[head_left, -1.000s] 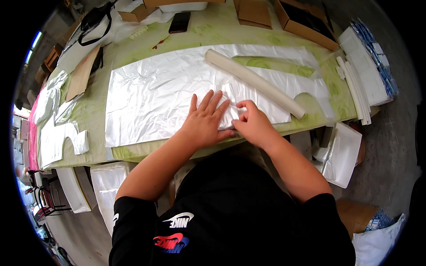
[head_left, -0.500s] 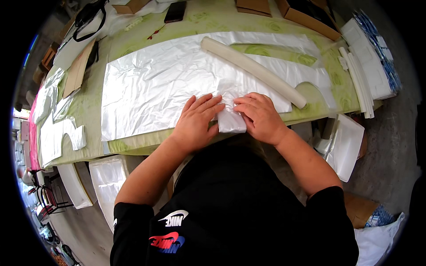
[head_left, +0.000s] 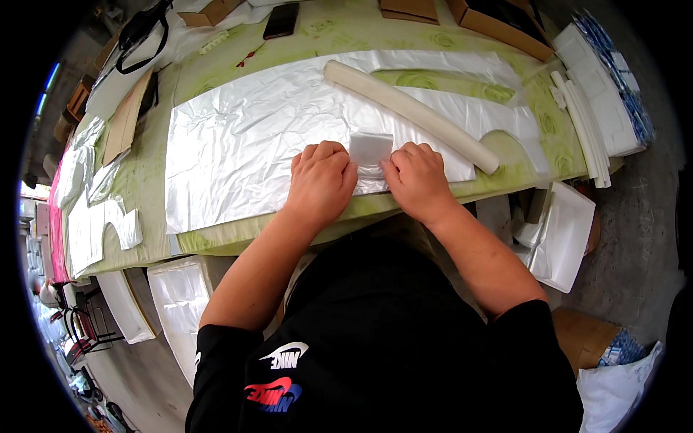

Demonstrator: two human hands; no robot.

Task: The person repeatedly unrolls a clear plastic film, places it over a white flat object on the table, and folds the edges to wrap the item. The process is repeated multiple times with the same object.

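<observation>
Both hands sit at the centre of the frame, on the near edge of the wide plastic sheet (head_left: pixel 245 151) spread over the green table (head_left: pixel 180 238). Between them lies a small folded plastic piece (head_left: pixel 371 149), its lower edge pinched from both sides. The left hand (head_left: pixel 321 184) is curled, knuckles up, its fingertips closed on the piece's left edge. The right hand (head_left: pixel 416 180) mirrors it, fingers bent and pressed together against the right edge.

A second ago the left hand lay flat with its fingers spread on the sheet, and the right hand pinched a crumpled bit of plastic beside it. Half a second ago the two hands had drawn together over a rumpled fold. Now that fold reads as a neat, nearly square flap standing above the knuckles, and both hands have gone from flat to curled.

The long white roll (head_left: pixel 411 115) lies diagonally just beyond the hands toward the upper right, as before. A black phone (head_left: pixel 281 19) rests at the top edge, and a stack of white strips (head_left: pixel 581 126) lies at the right end of the table.
</observation>
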